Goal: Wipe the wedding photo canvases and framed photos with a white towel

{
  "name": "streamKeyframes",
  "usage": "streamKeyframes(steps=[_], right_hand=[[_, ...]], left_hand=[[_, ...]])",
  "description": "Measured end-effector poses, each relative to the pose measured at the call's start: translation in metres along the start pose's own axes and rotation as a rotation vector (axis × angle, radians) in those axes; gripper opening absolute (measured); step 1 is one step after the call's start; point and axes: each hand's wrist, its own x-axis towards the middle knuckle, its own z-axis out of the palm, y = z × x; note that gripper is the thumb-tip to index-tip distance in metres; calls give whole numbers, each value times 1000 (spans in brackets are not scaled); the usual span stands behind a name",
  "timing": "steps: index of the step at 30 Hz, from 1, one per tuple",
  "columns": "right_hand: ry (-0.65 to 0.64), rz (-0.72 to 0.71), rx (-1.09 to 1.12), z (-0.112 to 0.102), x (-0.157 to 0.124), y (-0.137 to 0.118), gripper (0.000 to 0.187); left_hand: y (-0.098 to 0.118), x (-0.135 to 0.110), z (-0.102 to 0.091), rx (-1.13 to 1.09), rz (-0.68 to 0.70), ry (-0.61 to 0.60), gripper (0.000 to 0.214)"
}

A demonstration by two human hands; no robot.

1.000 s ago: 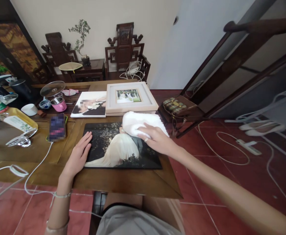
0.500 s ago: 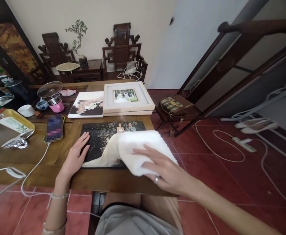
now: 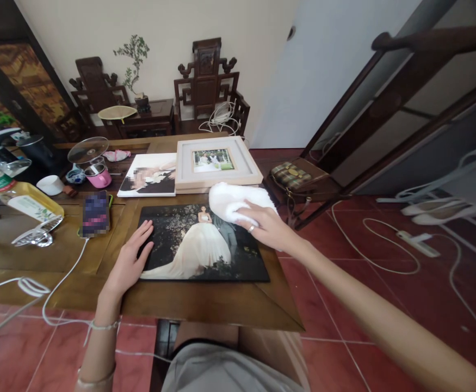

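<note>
A dark wedding photo panel point(image 3: 205, 250) lies flat on the wooden table in front of me, showing a couple with a long pale gown. My left hand point(image 3: 134, 258) rests on its left edge, fingers stretched out and holding nothing. In my right hand point(image 3: 264, 223) is a white fluffy cloth point(image 3: 238, 198), pressed over the panel's upper right corner. The cloth covers the upper part of one figure in the photo. Part of my right fingers is sunk into its folds.
Behind the panel lie a white-framed photo point(image 3: 184, 174) and a smaller photo print point(image 3: 148, 188). A phone point(image 3: 94, 215) on a cable, a bottle point(image 3: 34, 201), a pink mug point(image 3: 99, 177) and a clear hair clip point(image 3: 37, 231) are to the left. A checked bag point(image 3: 290, 177) sits on a chair.
My right hand has moved the cloth away from me, from the panel's lower right to its upper right corner, uncovering the gown. My left hand stays on the left edge.
</note>
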Motion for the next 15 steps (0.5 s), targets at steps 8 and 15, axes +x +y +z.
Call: streamKeyframes(steps=[8,15], right_hand=[[20,-113,50,3,-60,-39,18],[-89,-270,52,-4,-103,-79,18]], left_hand=[[3,0,0,-4,-4,7,43],[2,1,-1,2,7,2,44]])
